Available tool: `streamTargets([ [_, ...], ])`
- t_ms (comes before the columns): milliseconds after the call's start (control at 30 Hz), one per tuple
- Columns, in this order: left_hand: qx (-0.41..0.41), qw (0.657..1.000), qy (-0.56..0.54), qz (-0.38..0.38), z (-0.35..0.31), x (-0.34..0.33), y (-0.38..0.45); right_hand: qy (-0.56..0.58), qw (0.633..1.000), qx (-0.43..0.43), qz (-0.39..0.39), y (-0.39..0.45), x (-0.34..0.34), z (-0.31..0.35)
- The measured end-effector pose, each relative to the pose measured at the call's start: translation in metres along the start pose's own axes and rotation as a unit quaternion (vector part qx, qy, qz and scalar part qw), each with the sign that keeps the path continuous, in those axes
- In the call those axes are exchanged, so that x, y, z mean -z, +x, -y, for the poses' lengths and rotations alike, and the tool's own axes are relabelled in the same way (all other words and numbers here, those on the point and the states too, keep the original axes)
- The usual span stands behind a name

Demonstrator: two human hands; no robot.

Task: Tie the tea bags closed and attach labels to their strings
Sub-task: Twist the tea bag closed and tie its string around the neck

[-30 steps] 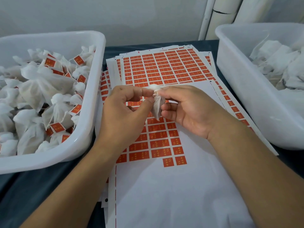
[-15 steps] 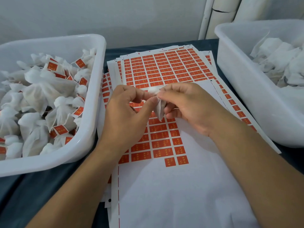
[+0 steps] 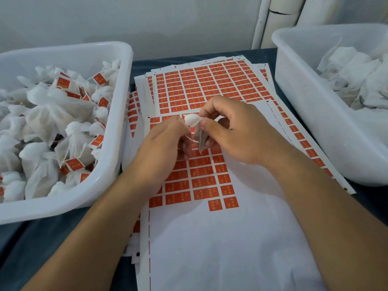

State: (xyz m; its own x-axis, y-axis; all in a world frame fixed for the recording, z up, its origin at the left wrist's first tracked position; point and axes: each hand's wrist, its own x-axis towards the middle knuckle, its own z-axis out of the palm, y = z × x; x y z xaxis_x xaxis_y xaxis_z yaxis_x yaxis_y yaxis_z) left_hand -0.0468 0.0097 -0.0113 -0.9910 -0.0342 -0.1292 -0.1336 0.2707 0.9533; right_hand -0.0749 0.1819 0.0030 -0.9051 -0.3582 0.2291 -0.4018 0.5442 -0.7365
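The left hand has drawn slightly away from the right hand, pulling a thin white string taut; both pinch the small white mesh tea bag between them, suggesting the knot is being cinched, label pending

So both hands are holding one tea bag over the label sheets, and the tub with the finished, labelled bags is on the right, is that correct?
Not quite. In the head view the left hand and right hand do hold one tea bag over the label sheets, but the tub with the finished, labelled bags is on the left. The right tub holds bags with no labels visible.
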Motion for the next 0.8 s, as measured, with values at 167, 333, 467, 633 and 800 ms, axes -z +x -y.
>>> streamTargets([
  [167, 0.014, 0.977, -0.209, 0.041, -0.003, 0.006, -0.002, 0.052, 0.996, 0.017, 0.070, -0.003, -0.001, 0.004],
  [333, 0.014, 0.946, -0.318, 0.069, -0.008, 0.007, -0.004, 0.076, 0.995, 0.027, 0.058, -0.004, 0.000, 0.006],
  [467, 0.026, 0.888, -0.449, 0.090, -0.014, 0.008, -0.005, 0.085, 0.995, 0.039, 0.028, -0.003, 0.006, 0.006],
  [633, 0.019, 0.849, -0.522, 0.081, -0.013, 0.004, -0.006, 0.077, 0.996, 0.038, 0.013, -0.001, 0.011, 0.002],
  [800, 0.006, 0.895, -0.444, 0.040, -0.012, 0.003, -0.005, 0.039, 0.998, 0.033, 0.037, -0.002, 0.005, -0.003],
])
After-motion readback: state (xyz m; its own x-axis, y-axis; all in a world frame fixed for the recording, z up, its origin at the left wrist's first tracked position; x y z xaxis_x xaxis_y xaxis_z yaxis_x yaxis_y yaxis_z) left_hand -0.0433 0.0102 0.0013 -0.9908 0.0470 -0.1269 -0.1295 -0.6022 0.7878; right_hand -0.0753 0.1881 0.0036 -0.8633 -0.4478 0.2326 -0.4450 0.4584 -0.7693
